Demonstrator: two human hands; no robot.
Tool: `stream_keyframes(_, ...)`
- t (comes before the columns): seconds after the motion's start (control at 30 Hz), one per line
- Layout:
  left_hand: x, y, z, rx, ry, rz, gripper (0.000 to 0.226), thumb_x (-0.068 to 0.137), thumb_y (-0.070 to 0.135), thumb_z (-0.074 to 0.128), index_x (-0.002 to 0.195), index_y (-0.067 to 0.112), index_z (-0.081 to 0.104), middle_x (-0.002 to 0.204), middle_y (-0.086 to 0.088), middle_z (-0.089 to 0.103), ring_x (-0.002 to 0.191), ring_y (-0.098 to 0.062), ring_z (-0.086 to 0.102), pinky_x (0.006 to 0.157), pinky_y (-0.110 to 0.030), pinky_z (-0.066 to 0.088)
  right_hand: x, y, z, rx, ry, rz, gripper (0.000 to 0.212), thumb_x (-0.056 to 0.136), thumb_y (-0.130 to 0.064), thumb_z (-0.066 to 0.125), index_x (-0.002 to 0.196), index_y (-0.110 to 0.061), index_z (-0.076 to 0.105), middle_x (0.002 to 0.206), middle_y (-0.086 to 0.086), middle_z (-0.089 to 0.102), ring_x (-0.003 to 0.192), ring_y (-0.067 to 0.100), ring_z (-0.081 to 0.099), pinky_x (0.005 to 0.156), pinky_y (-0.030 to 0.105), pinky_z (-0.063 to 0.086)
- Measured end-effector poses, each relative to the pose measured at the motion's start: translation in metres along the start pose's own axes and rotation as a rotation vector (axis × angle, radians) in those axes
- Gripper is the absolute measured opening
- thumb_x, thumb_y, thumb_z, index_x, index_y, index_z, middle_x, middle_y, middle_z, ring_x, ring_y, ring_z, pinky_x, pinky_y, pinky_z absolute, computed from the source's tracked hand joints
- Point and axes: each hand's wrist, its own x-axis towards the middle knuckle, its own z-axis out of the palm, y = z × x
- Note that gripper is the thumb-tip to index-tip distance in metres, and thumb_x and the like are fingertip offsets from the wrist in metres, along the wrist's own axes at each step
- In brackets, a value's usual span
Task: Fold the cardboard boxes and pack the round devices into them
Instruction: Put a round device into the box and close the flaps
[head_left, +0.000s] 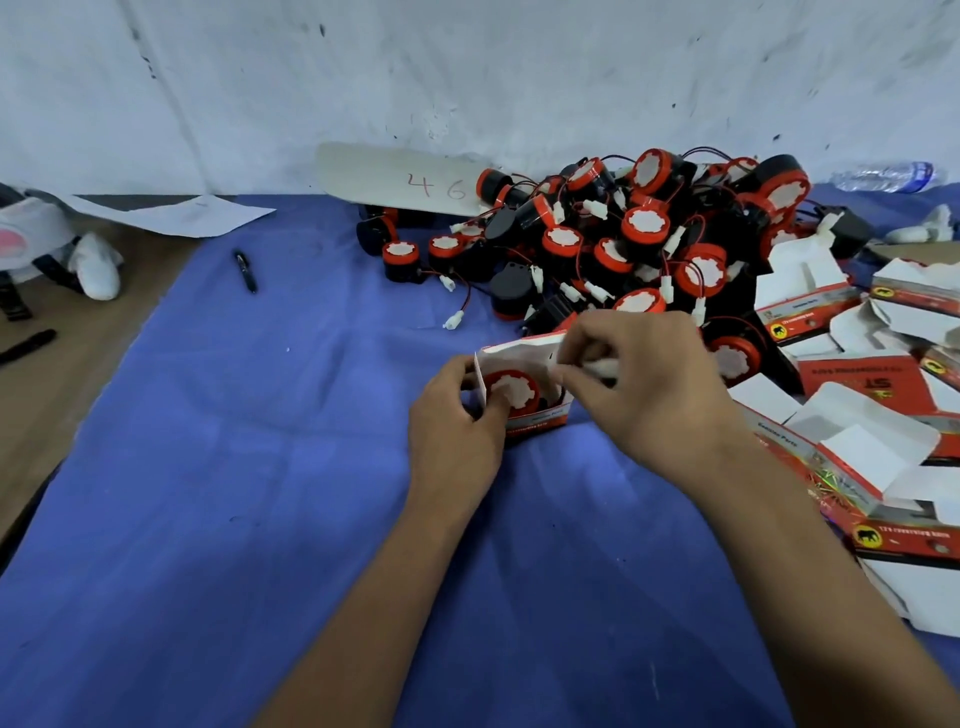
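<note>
Fingers (470, 400) of the left hand (457, 415) pinch the box (535, 410) flap at 9 o'clock, right hand (649, 384) gripping the top flap (524, 345), so I'd seat the round device (511, 387) flat before tucking.

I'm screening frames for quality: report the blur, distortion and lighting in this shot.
Head view: wide-angle bend bows the white wall and blue cloth; right hand slightly motion-smeared at the small red-and-white cardboard box; left hand sharper; lighting soft and even, shadows faint.
</note>
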Motion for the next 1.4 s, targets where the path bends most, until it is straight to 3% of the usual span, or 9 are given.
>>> stream_keyframes(0.13, 0.0, 0.006, 0.001, 0.01, -0.011, -0.007, 0.029, 0.092, 0.024, 0.073, 0.089, 0.051, 0.062, 0.086, 0.034, 0.066, 0.061, -0.002, 0.06, 0.055, -0.009, 0.043, 0.006, -0.018, 0.023, -0.31, -0.182, -0.102, 0.027, 0.096, -0.009, 0.052, 0.108, -0.025, 0.07, 0.1, -0.002, 0.072, 0.086, 0.022, 0.061, 0.079, 0.036, 0.052)
stream_keyframes(0.27, 0.001, 0.004, -0.002, -0.058, -0.064, 0.001, 0.028, 0.094, 0.014, 0.067, 0.104, 0.039, 0.074, 0.084, 0.028, 0.072, 0.061, 0.0, 0.062, 0.059, -0.008, 0.043, 0.011, -0.02, 0.038, -0.369, -0.203, -0.022, 0.023, 0.102, -0.025, 0.05, 0.117, -0.027, 0.067, 0.112, 0.0, 0.068, 0.099, 0.024, 0.064, 0.084, 0.037, 0.055)
stream_keyframes(0.43, 0.002, 0.001, -0.004, -0.083, -0.126, 0.066, 0.039, 0.093, 0.006, 0.059, 0.106, 0.037, 0.079, 0.085, 0.018, 0.076, 0.058, 0.0, 0.055, 0.06, -0.012, 0.043, 0.025, -0.015, 0.038, -0.392, -0.175, -0.011, 0.017, 0.096, -0.034, 0.062, 0.101, -0.019, 0.068, 0.096, 0.002, 0.068, 0.085, 0.025, 0.062, 0.072, 0.035, 0.05)
stream_keyframes(0.63, 0.001, 0.001, -0.005, -0.108, -0.136, 0.103, 0.037, 0.087, 0.011, 0.055, 0.097, 0.038, 0.078, 0.077, 0.017, 0.072, 0.06, 0.002, 0.054, 0.058, -0.01, 0.039, 0.025, -0.014, 0.033, -0.371, -0.181, 0.016, 0.034, 0.087, -0.053, 0.069, 0.087, -0.02, 0.066, 0.082, -0.001, 0.066, 0.077, 0.025, 0.062, 0.062, 0.032, 0.044)
stream_keyframes(0.83, 0.0, 0.004, -0.004, -0.129, -0.125, 0.089, 0.035, 0.087, 0.02, 0.052, 0.098, 0.041, 0.078, 0.078, 0.016, 0.074, 0.053, -0.003, 0.046, 0.055, -0.011, 0.039, 0.027, -0.017, 0.036, -0.448, -0.185, -0.005, 0.032, 0.089, -0.031, 0.07, 0.072, -0.023, 0.044, 0.07, -0.003, 0.05, 0.068, 0.024, 0.055, 0.055, 0.029, 0.035)
stream_keyframes(1.07, 0.001, 0.001, -0.004, -0.052, -0.123, 0.064, 0.03, 0.091, 0.018, 0.054, 0.093, 0.039, 0.076, 0.078, 0.008, 0.073, 0.055, -0.014, 0.047, 0.056, -0.024, 0.043, 0.033, -0.018, 0.022, -0.549, -0.279, -0.214, 0.021, 0.097, -0.026, 0.06, 0.08, -0.028, 0.048, 0.068, -0.007, 0.04, 0.067, 0.022, 0.047, 0.053, 0.03, 0.027)
stream_keyframes(1.2, 0.004, 0.0, -0.003, -0.004, -0.145, 0.05, 0.032, 0.094, 0.014, 0.061, 0.098, 0.043, 0.074, 0.08, 0.005, 0.074, 0.053, -0.012, 0.048, 0.056, -0.029, 0.047, 0.033, -0.018, 0.017, -0.612, -0.325, -0.242, 0.008, 0.098, -0.024, 0.055, 0.103, -0.028, 0.06, 0.08, -0.005, 0.046, 0.076, 0.024, 0.054, 0.054, 0.032, 0.029)
stream_keyframes(1.3, 0.002, 0.001, -0.001, -0.002, -0.143, 0.054, 0.032, 0.096, 0.016, 0.062, 0.102, 0.047, 0.072, 0.084, 0.016, 0.074, 0.057, -0.01, 0.057, 0.058, -0.019, 0.048, 0.032, -0.016, 0.017, -0.623, -0.316, -0.187, 0.009, 0.097, -0.02, 0.055, 0.09, -0.025, 0.054, 0.078, -0.005, 0.044, 0.076, 0.024, 0.054, 0.054, 0.032, 0.029)
stream_keyframes(1.4, -0.001, 0.003, 0.0, -0.01, -0.134, 0.051, 0.033, 0.098, 0.014, 0.06, 0.101, 0.046, 0.069, 0.084, 0.031, 0.07, 0.062, 0.003, 0.059, 0.06, -0.007, 0.042, 0.032, -0.012, 0.018, -0.641, -0.295, -0.137, 0.038, 0.096, -0.021, 0.058, 0.069, -0.022, 0.031, 0.07, -0.005, 0.035, 0.072, 0.024, 0.051, 0.05, 0.029, 0.024)
